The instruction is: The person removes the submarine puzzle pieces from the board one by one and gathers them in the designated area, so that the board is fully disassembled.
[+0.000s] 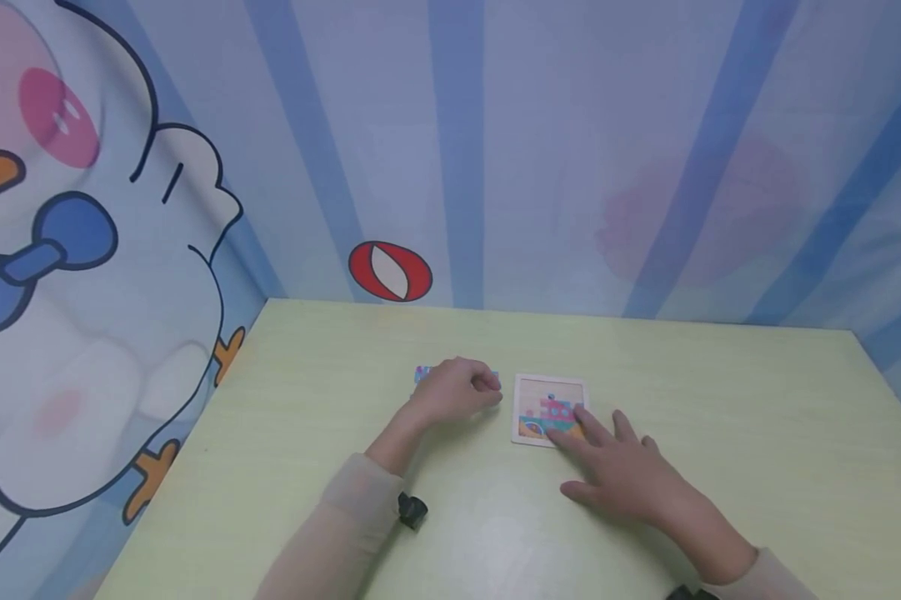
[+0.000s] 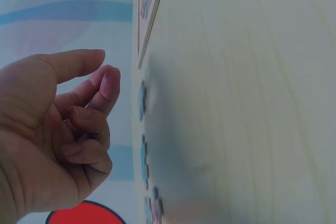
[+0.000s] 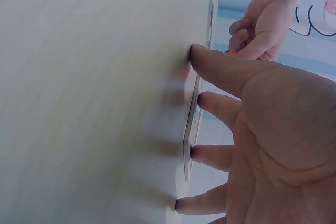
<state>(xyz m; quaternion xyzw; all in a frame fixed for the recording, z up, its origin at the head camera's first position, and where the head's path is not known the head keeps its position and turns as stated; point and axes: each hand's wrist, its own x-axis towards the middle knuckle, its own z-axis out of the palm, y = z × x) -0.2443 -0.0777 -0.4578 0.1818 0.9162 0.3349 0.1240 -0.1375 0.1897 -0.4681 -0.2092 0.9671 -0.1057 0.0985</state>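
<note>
A small square puzzle board (image 1: 549, 387) with a pale rim lies flat on the table, partly filled with pink, teal and orange pieces. Spread fingers of my right hand (image 1: 626, 479) rest on its right and lower part; in the right wrist view, the thumb (image 3: 220, 66) reaches down to the table. To the left, my left hand (image 1: 453, 392) hovers over loose puzzle pieces (image 1: 422, 373), mostly hiding them. In the left wrist view its fingers (image 2: 86, 153) are loosely bent, with nothing visible between thumb and fingertips. Puzzle pieces (image 2: 142, 100) lie beneath it.
The pale yellow table (image 1: 720, 392) extends around the board on every side. A cloth backdrop (image 1: 555, 167) with blue stripes rises behind its far edge, and a cartoon bird (image 1: 82, 375) is printed at the left. A dark wrist camera (image 1: 412, 510) sits at the left cuff.
</note>
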